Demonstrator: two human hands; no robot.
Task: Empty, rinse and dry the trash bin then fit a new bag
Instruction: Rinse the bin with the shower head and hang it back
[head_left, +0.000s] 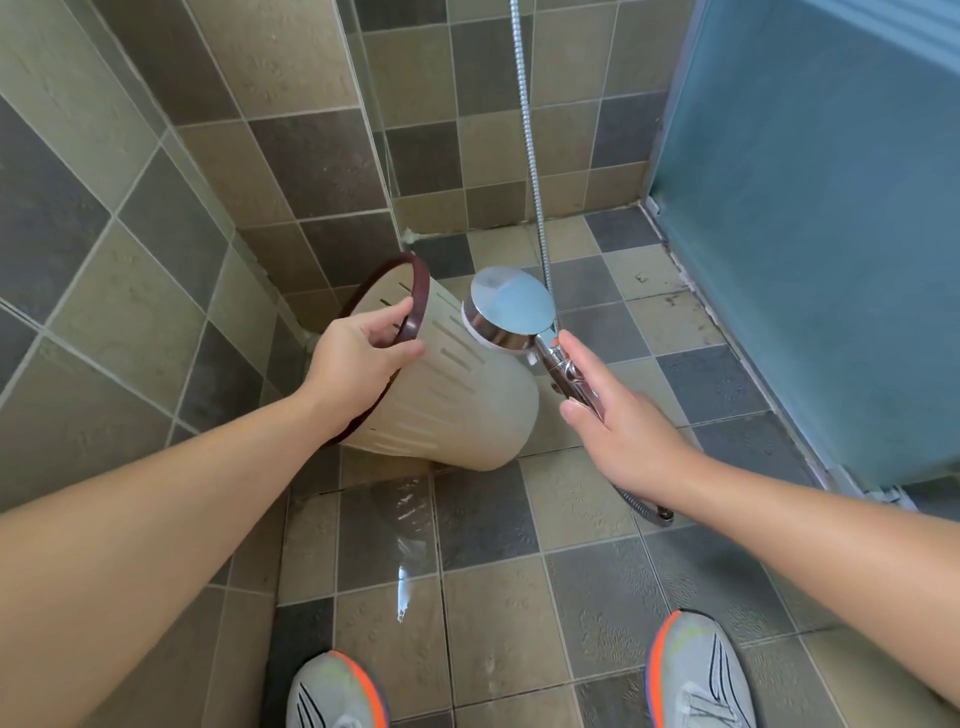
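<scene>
A cream plastic trash bin (457, 395) with slotted sides and a dark brown rim is held tilted on its side above the tiled floor, its mouth turned to the left wall. My left hand (358, 358) grips the brown rim, thumb over the edge. A chrome shower head (506, 309) sits just right of the bin's side, face angled toward the camera. My right hand (618, 421) holds the shower head's handle, with the fingers lying fairly straight along it. No water is visibly flowing.
A metal shower hose (530, 135) hangs down from above and loops under my right wrist. A frosted blue door panel (810, 249) stands at right. A puddle (405, 525) wets the floor tiles below the bin. My two shoes (696, 675) are at the bottom.
</scene>
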